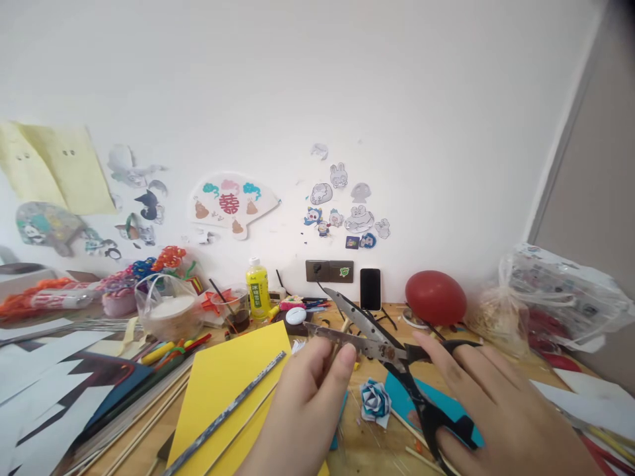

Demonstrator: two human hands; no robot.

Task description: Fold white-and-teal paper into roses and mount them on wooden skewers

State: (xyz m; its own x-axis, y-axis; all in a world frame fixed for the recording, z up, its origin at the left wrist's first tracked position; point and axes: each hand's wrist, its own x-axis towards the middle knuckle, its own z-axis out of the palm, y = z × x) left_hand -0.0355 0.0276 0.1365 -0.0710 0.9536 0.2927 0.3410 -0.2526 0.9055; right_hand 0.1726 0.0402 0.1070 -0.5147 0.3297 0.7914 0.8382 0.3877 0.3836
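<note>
In the head view, my right hand grips a pair of scissors by its black handles. The metal blades stand apart and point up and left, with worn, stained patches on them. My left hand is closed in a pinch right at the lower blade, thumb and fingers together. A pale stick-like bit shows between the blades, but what the pinch holds is mostly hidden. Below the blades lies a blue-and-white folded paper rose. Yellow paper is under my left wrist, with a grey patterned strip on it.
Blue paper lies under the scissors. Toward the wall stand a yellow drink bottle, a plastic cup, a phone and a red balloon. White paper pieces and thin sticks cover the left side; plastic bags sit right.
</note>
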